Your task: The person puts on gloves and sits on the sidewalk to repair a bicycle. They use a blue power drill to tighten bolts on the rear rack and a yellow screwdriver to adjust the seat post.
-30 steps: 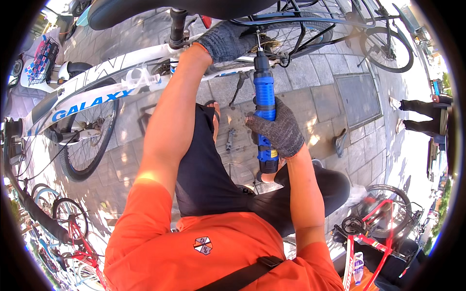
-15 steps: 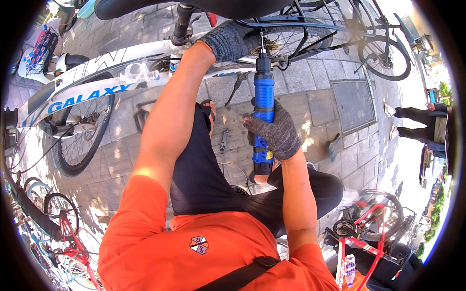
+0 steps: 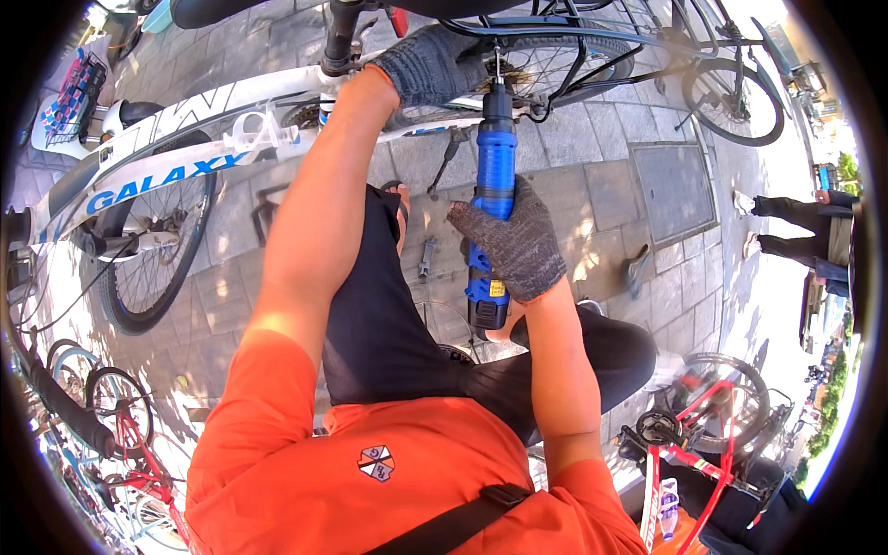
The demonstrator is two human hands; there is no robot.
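Observation:
My right hand (image 3: 507, 239), in a grey fingerless knit glove, is closed around a blue cordless power screwdriver (image 3: 496, 162). The tool points away from me, its bit (image 3: 497, 65) reaching up to the black rear rack (image 3: 583, 42) of a white bicycle (image 3: 139, 176). Just left of the bit, my left hand (image 3: 430, 65), also gloved, is curled at the rack, below the black saddle (image 3: 296, 7); what its fingers hold is hidden. The rear wheel (image 3: 601, 65) shows behind the rack.
A metal tool (image 3: 427, 257) lies on the paving (image 3: 671, 194). A red bicycle (image 3: 703, 458) is at lower right, more bicycles (image 3: 120, 407) at lower left. A scooter (image 3: 69, 120) is at upper left. A person in dark trousers (image 3: 795, 222) stands at the right.
My right hand and the screwdriver have shifted slightly left and toward the rack, with the thumb reaching farther left. My left hand stays at the rack. The view has shifted slightly.

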